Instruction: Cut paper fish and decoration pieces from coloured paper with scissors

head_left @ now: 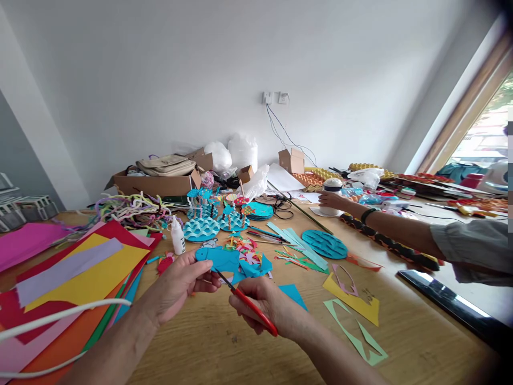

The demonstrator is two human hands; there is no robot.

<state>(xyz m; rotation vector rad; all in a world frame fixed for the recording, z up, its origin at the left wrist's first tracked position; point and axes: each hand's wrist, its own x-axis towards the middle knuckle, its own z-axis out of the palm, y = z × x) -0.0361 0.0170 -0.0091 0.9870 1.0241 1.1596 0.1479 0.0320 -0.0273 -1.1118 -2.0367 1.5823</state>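
Observation:
My left hand (182, 286) pinches a blue paper fish shape (224, 260) by its left end and holds it above the wooden table (224, 342). My right hand (266, 310) grips red-handled scissors (250, 303), whose blades point up and left under the blue paper. Blue paper offcuts hang at the fish's right end. A white cord (52, 318) crosses my left forearm.
Coloured paper sheets (80, 272) lie at left, with a white glue bottle (177, 236) and blue wave-shaped paper models (201, 227) behind. Yellow and green scraps (355, 302) lie at right. Another person's arm (401, 230) reaches across toward a white jar (332, 188). Boxes stand at the back.

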